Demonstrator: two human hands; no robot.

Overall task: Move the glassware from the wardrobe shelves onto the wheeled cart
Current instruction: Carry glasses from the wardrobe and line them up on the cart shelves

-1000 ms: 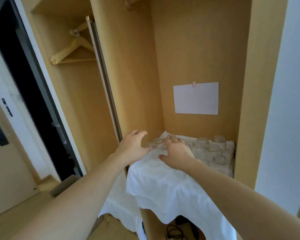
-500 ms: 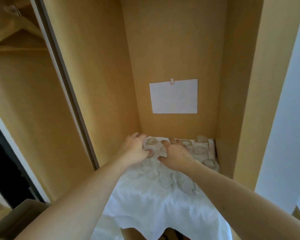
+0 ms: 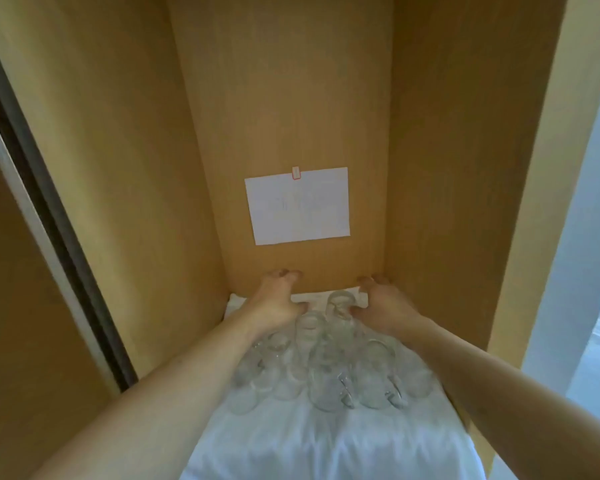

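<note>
The glassware (image 3: 326, 362) stands clustered on a white cloth (image 3: 326, 441) covering the shelf, inside a narrow wooden wardrobe compartment (image 3: 118, 168). Left of the glassware, bare cloth runs to the side wall; right of it, the glasses sit close to the opposite wall. In front of the glassware, open cloth extends to the shelf edge. Behind it, a paper sheet (image 3: 298, 206) hangs on the back panel.

Both forearms reach in over the glassware. The left hand (image 3: 274, 303) and right hand (image 3: 385, 303) flank the rearmost glass, fingers curled downward near the back panel. Whether either grips a glass cannot be determined.
</note>
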